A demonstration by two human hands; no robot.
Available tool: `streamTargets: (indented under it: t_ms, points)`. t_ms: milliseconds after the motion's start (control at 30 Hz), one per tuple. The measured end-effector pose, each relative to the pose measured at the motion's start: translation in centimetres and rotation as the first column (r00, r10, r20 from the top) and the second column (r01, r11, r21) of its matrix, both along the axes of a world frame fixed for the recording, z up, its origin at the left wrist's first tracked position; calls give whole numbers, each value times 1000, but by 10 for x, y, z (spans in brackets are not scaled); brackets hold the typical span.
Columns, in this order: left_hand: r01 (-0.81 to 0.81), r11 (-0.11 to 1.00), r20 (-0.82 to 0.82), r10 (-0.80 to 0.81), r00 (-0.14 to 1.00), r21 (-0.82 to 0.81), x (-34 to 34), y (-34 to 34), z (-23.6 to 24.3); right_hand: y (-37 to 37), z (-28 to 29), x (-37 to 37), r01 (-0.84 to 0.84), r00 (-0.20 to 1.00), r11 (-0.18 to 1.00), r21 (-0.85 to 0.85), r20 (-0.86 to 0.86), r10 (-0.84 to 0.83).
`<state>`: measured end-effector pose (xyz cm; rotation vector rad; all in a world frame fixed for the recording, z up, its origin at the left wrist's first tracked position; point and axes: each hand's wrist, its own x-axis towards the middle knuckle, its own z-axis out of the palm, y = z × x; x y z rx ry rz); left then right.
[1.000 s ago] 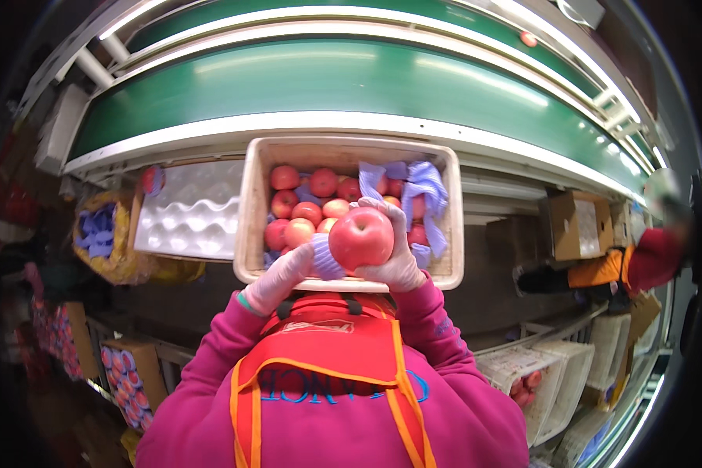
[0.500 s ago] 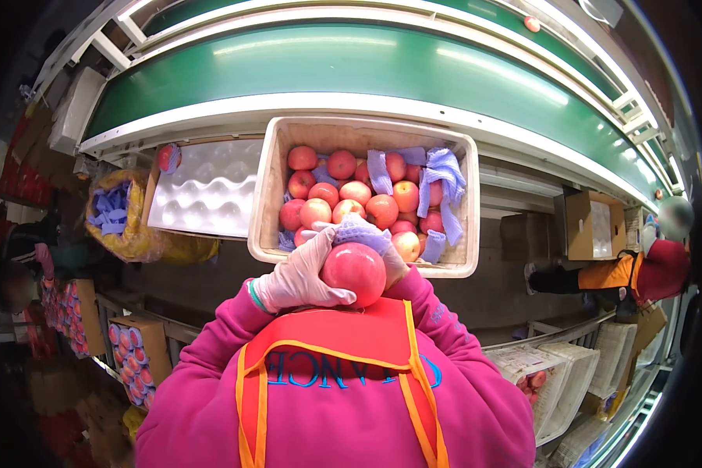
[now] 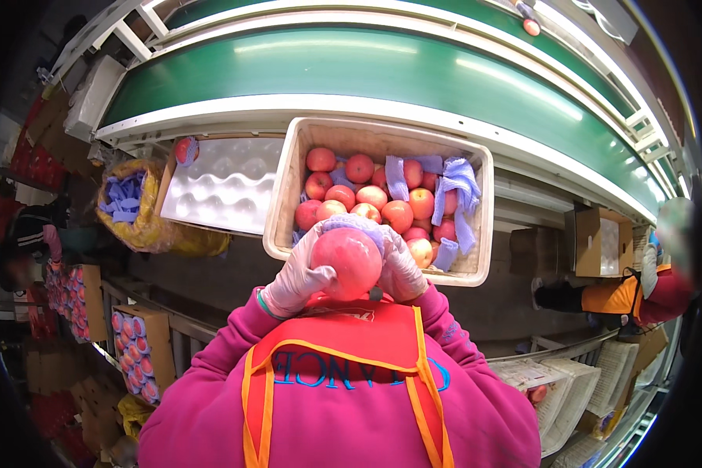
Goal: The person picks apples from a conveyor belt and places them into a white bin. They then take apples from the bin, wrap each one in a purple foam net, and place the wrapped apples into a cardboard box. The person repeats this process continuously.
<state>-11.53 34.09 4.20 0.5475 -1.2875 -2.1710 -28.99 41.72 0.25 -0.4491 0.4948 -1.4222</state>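
Observation:
In front of my chest, a large red apple (image 3: 347, 264) is held between both gloved hands. My left hand (image 3: 288, 282) is closed on its left side, thumb across the near face. Across the top of the apple lies a purple foam net sleeve (image 3: 352, 223). My right hand (image 3: 402, 269) is closed at the right side, on the sleeve and the apple; some of its fingers are hidden behind the fruit. Just beyond stands a cream plastic crate (image 3: 485, 214) of red and yellowish apples (image 3: 398, 215), with loose purple foam sleeves (image 3: 460, 187) among them.
Left of the crate lies a white moulded tray (image 3: 222, 187) in a carton, one sleeved apple (image 3: 186, 150) at its corner. A yellow bag (image 3: 150, 226) holds more foam sleeves. A green conveyor (image 3: 312, 70) runs behind. A co-worker (image 3: 655, 296) is at the far right.
The apple has shifted slightly left and up in my hands. My right hand, mostly hidden before, now shows at the apple's right side. The whole view has shifted a little.

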Motion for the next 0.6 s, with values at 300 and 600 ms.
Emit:
streamTargets:
  t_ms: [300, 600]
  points:
    - [-376, 737, 107, 515, 851, -561, -22, -12, -25, -4, -10, 28, 551, 395, 778, -302, -727, -562]
    - [-560, 541, 47, 744, 666, -627, -48, -31, -36, -25, 7, 45, 449, 209, 829, -334, -863, -460]
